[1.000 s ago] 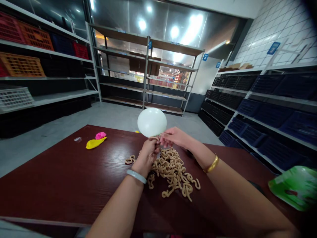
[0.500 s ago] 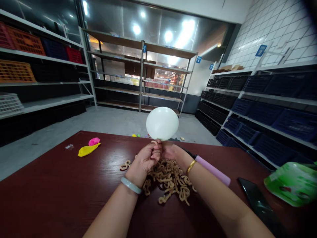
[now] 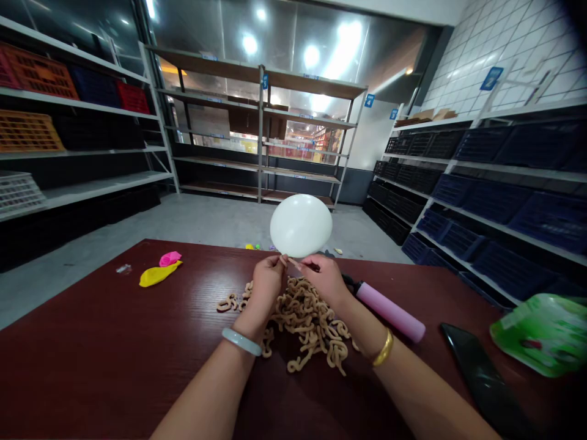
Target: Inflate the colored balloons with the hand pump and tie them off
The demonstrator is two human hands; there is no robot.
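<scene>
An inflated white balloon stands up above my two hands, its neck end down between them. My left hand is closed in a pinch at the balloon's neck. Close beside it, my right hand pinches a thin tan strand that looks like a rubber band, which stretches toward the left fingertips. The exact grip at the neck is partly hidden by the fingers. Beneath both hands lies a heap of tan rubber bands, with a few loose ones to its left.
On the dark red table lie a flat yellow balloon, a pink balloon, a pink cylinder like a hand pump, a black phone and a green pouch. Shelves with crates stand around.
My hands, clasped together under the balloon before, have come apart a little; the right one has shifted right, and a tan strand now shows stretched between them. The balloon stays nearly in place.
</scene>
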